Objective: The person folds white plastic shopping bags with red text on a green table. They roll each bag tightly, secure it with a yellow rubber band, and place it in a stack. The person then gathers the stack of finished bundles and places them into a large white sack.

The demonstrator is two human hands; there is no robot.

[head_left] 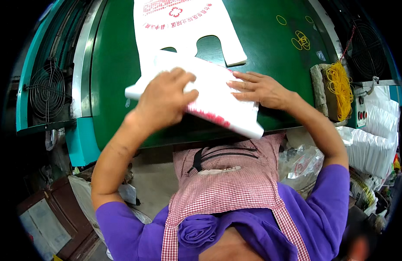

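A folded stack of white plastic bags [209,93] with red print lies tilted on the green machine table [114,65]. My left hand [165,99] presses down on its left part, fingers curled over the top. My right hand [259,89] lies flat on its right end with fingers stretched toward the left. Behind the stack, a flat white handled bag [183,26] with red print lies on the green surface, its handles pointing toward me.
Several yellow rubber bands [300,40] lie at the table's far right. A bundle of yellow rubber bands [339,85] sits on a block at the right edge. Stacks of white bags [370,148] stand to the right. A fan grille [46,89] is on the left.
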